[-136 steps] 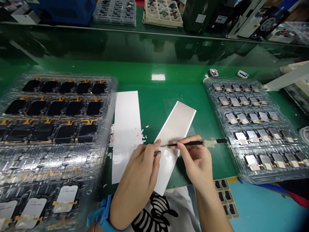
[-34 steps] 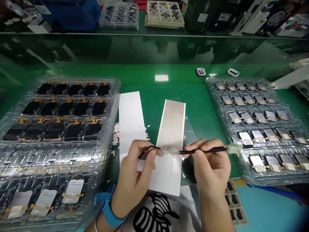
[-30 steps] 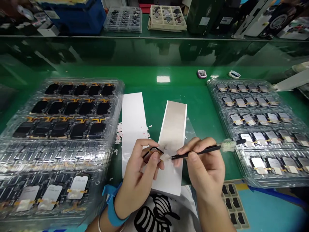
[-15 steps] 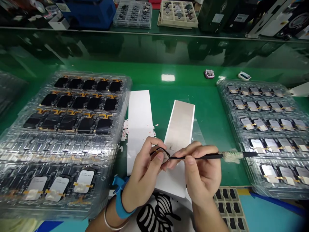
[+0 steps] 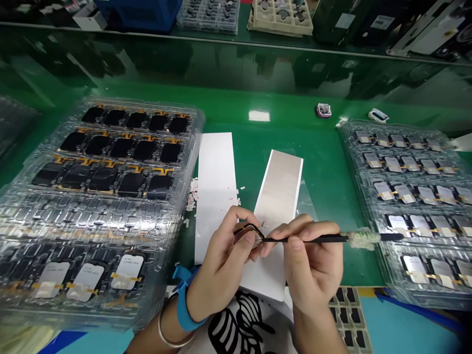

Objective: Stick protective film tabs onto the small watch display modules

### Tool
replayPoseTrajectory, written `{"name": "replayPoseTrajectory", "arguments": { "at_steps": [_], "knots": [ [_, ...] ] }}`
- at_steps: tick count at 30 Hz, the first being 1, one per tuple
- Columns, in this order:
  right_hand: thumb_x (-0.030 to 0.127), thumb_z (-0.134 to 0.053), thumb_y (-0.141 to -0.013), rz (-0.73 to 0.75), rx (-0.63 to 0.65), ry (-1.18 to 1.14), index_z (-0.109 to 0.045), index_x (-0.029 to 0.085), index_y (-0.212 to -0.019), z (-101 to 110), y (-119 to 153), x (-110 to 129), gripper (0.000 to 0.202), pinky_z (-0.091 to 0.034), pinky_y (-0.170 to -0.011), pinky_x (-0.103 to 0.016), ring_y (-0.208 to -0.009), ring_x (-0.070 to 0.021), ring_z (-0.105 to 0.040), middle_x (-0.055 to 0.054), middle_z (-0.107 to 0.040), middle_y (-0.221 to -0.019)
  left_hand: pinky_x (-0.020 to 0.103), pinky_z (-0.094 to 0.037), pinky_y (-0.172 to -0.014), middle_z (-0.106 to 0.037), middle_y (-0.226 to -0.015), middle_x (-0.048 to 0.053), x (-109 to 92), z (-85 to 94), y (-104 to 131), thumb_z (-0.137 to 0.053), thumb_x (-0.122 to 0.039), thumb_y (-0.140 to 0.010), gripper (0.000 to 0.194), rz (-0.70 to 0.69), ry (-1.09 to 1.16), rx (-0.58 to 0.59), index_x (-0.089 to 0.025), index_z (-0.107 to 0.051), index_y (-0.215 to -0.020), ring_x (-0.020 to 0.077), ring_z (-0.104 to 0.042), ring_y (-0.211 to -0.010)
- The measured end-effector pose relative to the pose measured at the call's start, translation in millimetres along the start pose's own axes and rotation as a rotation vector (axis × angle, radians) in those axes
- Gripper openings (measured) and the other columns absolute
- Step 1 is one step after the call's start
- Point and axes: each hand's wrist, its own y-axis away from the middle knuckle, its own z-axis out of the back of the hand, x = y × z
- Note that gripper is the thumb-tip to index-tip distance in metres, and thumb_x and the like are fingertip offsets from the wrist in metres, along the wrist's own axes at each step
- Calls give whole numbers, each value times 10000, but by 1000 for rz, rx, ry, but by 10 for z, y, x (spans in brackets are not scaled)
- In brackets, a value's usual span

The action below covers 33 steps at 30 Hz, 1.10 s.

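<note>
My left hand (image 5: pixel 224 260) is closed around a small black-rimmed display part (image 5: pixel 249 231), thumb below and fingers curled behind. Most of that part is hidden by the fingers. My right hand (image 5: pixel 313 260) pinches a thin black stick-like tool (image 5: pixel 326 239) with a pale wrapping around its rear section. The tool's tip touches the display part's right corner. Under both hands lies a white-edged strip sheet (image 5: pixel 280 184) with a beige face, and a plain white sheet (image 5: pixel 216 172) lies to its left.
A clear tray (image 5: pixel 155 309) of black screens stands left; another clear tray (image 5: pixel 363 206) with silver-backed parts stands right. Paper scraps (image 5: pixel 191 196) lie beside the white sheet. Two small cases, one pink-edged (image 5: pixel 323 110), sit toward the back. A shelf edge (image 5: pixel 221 38) crosses behind.
The camera view has tilted slightly, so the scene sits a little differently. Both hands keep the same grip, and the tool tip stays at the display part's corner.
</note>
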Motion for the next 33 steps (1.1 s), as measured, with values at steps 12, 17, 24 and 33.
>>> {"name": "replayPoseTrajectory", "arguments": {
  "at_steps": [12,17,24,33],
  "knots": [
    [74,-468,-981,-16,-10,19,-510,235,-1023,-2,3,3,171,-661,-618,-306,-685,-127,-726,-3,-646,-930,177,-415,-638,-544,-702,-49,-23,-14,5,-434,-262,-1043,94,4,-46,-31,-243,-504,-983,87,-469,-655],
    [73,-462,-981,-30,-17,13,-510,241,-1021,-10,8,7,180,-666,-622,-333,-683,-134,-724,-4,-644,-932,189,-415,-618,-535,-684,-44,-28,-13,17,-444,-288,-1041,99,2,-51,-43,-240,-505,-979,95,-470,-640],
    [88,-473,-982,-30,-20,40,-503,243,-1015,-8,5,4,161,-662,-618,-315,-670,-125,-719,-1,-643,-926,187,-411,-612,-529,-686,-48,-20,-12,22,-443,-305,-1046,106,12,-78,-53,-246,-503,-982,92,-461,-631],
    [69,-468,-973,-29,-17,34,-515,238,-1020,2,22,0,181,-664,-621,-332,-696,-140,-725,-13,-648,-932,180,-401,-587,-482,-689,-52,7,-17,28,-440,-319,-1047,113,-20,-129,-80,-242,-489,-980,86,-461,-621]
  ]
}}
